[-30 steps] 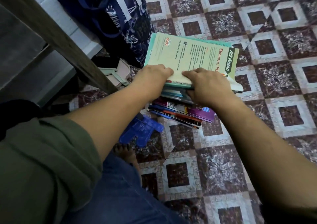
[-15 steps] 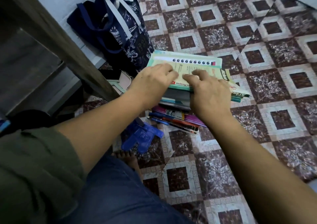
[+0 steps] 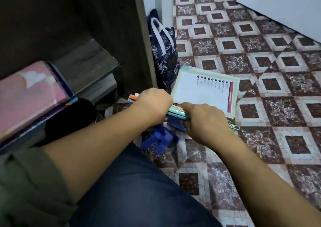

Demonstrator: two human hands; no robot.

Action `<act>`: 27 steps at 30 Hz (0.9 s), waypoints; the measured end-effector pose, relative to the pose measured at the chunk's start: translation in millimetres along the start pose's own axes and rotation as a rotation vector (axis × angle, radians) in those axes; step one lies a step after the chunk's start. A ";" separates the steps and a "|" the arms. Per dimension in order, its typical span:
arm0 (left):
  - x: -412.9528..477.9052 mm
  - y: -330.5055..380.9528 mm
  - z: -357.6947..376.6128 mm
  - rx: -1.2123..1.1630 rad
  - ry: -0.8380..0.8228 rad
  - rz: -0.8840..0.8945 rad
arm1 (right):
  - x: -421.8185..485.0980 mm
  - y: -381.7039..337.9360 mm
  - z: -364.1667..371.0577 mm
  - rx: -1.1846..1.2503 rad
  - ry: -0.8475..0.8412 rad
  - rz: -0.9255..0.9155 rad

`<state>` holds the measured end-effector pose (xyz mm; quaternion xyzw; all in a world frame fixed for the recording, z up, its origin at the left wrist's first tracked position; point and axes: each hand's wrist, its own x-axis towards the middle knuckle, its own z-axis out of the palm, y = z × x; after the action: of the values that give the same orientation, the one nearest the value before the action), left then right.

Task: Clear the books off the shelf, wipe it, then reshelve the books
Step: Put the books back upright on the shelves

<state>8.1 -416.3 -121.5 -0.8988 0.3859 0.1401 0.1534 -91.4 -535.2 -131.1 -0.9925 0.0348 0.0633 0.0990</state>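
At the far left a pink-covered book (image 3: 29,94) lies flat in the dark shelf (image 3: 83,61), whose grey board beside it looks bare. The left hand (image 3: 152,103) curls over the near-left corner of the stack of books (image 3: 205,94), its grip closed on the spines. The stack sits on the tiled floor (image 3: 260,53) just outside the shelf's side panel. The right hand (image 3: 205,120) pinches the stack's near edge, thumb on top. This looks like gathering the stack for reshelving. The next move calls for a level two-handed lift leftward round the side panel. A blue plastic object (image 3: 159,139) lies under the wrists, and a patterned tote bag (image 3: 165,53) stands against the panel, crowding that path.
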 end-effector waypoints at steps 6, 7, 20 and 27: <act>-87.6 -69.5 -17.8 -0.062 0.183 -0.178 | 15.3 -79.1 -41.2 -0.064 0.182 -0.214; -101.3 -83.6 -22.0 -0.035 0.244 -0.221 | 20.6 -94.8 -50.1 -0.081 0.231 -0.251; -226.8 -235.0 48.4 0.178 0.776 -0.801 | 125.1 -294.5 -32.9 0.057 0.652 -0.788; -249.9 -234.9 176.2 -0.030 0.416 -0.900 | 141.8 -338.0 68.8 -0.093 0.102 -0.952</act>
<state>-8.0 -32.1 -150.6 -0.9873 -0.0202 -0.1169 0.1057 68.3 -198.9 -151.9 -0.9033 -0.4216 -0.0363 0.0706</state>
